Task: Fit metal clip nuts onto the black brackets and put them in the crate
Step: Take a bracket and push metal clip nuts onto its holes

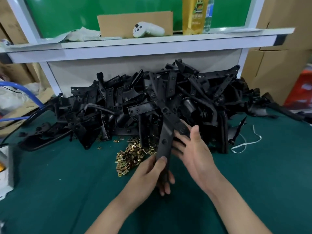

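Here, at the left edge of the frame, a blue tube (28, 93) is curving down beside the green surface (67, 191). To its right, a heap of black brackets (128, 105) is sprawling across the middle. Just below the heap, toward the centre, loose clip nuts (128, 156) are lying scattered in a gold patch, some tucked under the nearest parts.

The left hand (152, 173) is gripping the lower end of one long bracket (164, 142), with the thumb across its face and the fingers curled behind it. This bracket is standing nearly upright in the centre, and its top is reaching up in front of the heap. Whether it is touching the other parts there I cannot tell. The right hand (197, 152) is open, palm turned inward, with straight fingers resting against the bracket's right side. Further right, a white string (244, 142) is lying loose on the surface. The crate is not in view.

Neither hand is holding a nut, so fitting is probably yet to begin. The risks I am seeing:
- If the bracket's top is snagged, lifting it could be dragging neighbours down over the nuts and burying them.
- The grip is at the very end, so the long bracket could be twisting under a push.
- A nut pressed on crooked could be jamming short of its hole
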Action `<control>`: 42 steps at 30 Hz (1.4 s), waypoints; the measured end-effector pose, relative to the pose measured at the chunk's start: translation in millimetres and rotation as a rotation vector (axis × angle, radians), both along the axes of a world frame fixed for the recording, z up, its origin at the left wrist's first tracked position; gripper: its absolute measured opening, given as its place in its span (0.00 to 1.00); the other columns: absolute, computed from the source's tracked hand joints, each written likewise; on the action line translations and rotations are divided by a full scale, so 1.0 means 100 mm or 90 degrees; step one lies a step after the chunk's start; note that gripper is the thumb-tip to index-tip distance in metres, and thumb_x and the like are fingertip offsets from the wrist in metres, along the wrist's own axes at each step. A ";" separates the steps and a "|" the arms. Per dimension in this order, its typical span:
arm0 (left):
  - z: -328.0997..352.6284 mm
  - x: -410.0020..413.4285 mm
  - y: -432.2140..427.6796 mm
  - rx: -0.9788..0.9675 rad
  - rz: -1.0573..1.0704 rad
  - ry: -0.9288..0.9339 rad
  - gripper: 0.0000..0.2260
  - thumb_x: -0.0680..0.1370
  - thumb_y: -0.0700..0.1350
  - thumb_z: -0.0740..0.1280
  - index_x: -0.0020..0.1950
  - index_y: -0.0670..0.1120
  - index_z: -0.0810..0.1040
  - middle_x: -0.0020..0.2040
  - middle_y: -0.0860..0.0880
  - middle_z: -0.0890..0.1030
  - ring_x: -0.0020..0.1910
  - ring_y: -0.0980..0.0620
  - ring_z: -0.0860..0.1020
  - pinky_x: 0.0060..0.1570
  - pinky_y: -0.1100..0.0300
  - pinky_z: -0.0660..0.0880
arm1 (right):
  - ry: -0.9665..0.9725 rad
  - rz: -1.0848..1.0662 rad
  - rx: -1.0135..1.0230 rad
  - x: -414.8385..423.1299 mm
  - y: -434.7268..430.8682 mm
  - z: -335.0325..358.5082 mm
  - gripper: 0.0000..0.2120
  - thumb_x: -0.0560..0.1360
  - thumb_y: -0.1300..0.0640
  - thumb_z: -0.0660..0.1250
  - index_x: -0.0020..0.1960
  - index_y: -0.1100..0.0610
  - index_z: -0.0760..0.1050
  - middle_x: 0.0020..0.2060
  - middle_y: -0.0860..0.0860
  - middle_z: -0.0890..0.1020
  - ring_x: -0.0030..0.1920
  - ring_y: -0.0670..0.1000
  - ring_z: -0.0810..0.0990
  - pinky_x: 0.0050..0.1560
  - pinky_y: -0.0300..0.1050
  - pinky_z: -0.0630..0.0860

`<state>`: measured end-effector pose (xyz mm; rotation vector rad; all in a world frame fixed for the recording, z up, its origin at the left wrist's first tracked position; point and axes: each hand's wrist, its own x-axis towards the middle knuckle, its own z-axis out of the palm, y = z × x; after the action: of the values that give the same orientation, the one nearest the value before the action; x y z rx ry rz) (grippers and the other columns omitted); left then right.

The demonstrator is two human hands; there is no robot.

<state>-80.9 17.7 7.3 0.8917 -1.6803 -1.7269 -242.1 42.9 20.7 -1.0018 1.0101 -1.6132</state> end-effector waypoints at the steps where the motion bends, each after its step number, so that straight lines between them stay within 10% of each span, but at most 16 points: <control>1: -0.02 -0.01 0.01 0.000 -0.011 0.002 0.12 0.86 0.51 0.57 0.60 0.42 0.70 0.39 0.42 0.84 0.30 0.46 0.78 0.28 0.58 0.74 | -0.017 0.007 -0.003 -0.01 -0.01 0.01 0.47 0.60 0.20 0.68 0.73 0.43 0.70 0.65 0.48 0.81 0.65 0.53 0.80 0.65 0.54 0.76; 4: -0.05 -0.07 0.05 -0.029 -0.007 -0.026 0.12 0.86 0.51 0.57 0.58 0.44 0.71 0.39 0.42 0.85 0.29 0.45 0.80 0.27 0.58 0.74 | -0.079 0.060 0.025 -0.03 -0.03 -0.01 0.48 0.55 0.20 0.71 0.68 0.44 0.74 0.65 0.45 0.81 0.65 0.51 0.80 0.62 0.52 0.79; 7: -0.10 -0.11 0.11 -0.115 0.012 -0.093 0.14 0.84 0.57 0.57 0.54 0.48 0.75 0.39 0.46 0.86 0.30 0.46 0.82 0.27 0.56 0.76 | 0.019 0.067 0.020 0.00 0.00 -0.08 0.19 0.69 0.32 0.73 0.54 0.40 0.83 0.58 0.46 0.84 0.62 0.47 0.81 0.60 0.46 0.79; 12: -0.13 0.10 -0.07 -0.582 0.239 -0.288 0.26 0.83 0.64 0.50 0.39 0.51 0.79 0.27 0.53 0.76 0.25 0.53 0.74 0.27 0.51 0.74 | 0.004 -0.067 0.043 -0.14 0.03 -0.12 0.15 0.76 0.44 0.71 0.55 0.54 0.84 0.54 0.53 0.86 0.58 0.53 0.84 0.57 0.46 0.80; 19: -0.24 0.29 -0.34 -0.554 0.250 -0.568 0.27 0.81 0.63 0.56 0.77 0.52 0.65 0.70 0.50 0.69 0.68 0.48 0.68 0.69 0.52 0.66 | 0.351 -0.222 0.065 -0.27 0.03 -0.12 0.05 0.80 0.48 0.66 0.55 0.47 0.75 0.45 0.33 0.83 0.48 0.34 0.81 0.47 0.25 0.71; 25: -0.27 0.30 -0.52 -0.499 0.242 -0.658 0.27 0.83 0.60 0.56 0.80 0.51 0.61 0.75 0.49 0.66 0.75 0.46 0.63 0.74 0.52 0.59 | 0.618 -0.049 0.077 -0.10 0.12 -0.15 0.20 0.74 0.26 0.51 0.47 0.39 0.72 0.37 0.50 0.82 0.40 0.46 0.80 0.42 0.48 0.76; 34: -0.23 0.37 -0.54 -0.574 0.252 -0.671 0.19 0.83 0.60 0.57 0.67 0.51 0.74 0.57 0.48 0.76 0.57 0.46 0.73 0.58 0.53 0.71 | 0.928 -0.029 0.057 -0.03 0.14 -0.24 0.36 0.72 0.23 0.34 0.30 0.51 0.60 0.25 0.48 0.69 0.28 0.46 0.70 0.33 0.42 0.65; 39: -0.23 0.35 -0.50 -0.601 0.283 -0.605 0.11 0.83 0.54 0.62 0.57 0.48 0.78 0.49 0.50 0.77 0.49 0.47 0.75 0.45 0.54 0.72 | 0.954 -0.068 0.036 0.00 0.03 -0.31 0.36 0.77 0.26 0.37 0.31 0.48 0.70 0.46 0.44 0.79 0.50 0.45 0.74 0.47 0.44 0.67; 42: -0.22 0.32 -0.50 -0.619 0.332 -0.550 0.07 0.82 0.49 0.66 0.52 0.46 0.79 0.45 0.50 0.79 0.46 0.46 0.76 0.49 0.52 0.71 | 0.961 -0.051 0.060 0.02 -0.04 -0.31 0.42 0.76 0.29 0.34 0.49 0.50 0.83 0.62 0.43 0.76 0.63 0.46 0.68 0.59 0.41 0.61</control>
<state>-48.5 -32.3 -14.9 1.4417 -2.1569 -0.0318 -240.3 39.4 -9.9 -2.1663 2.0297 -0.6027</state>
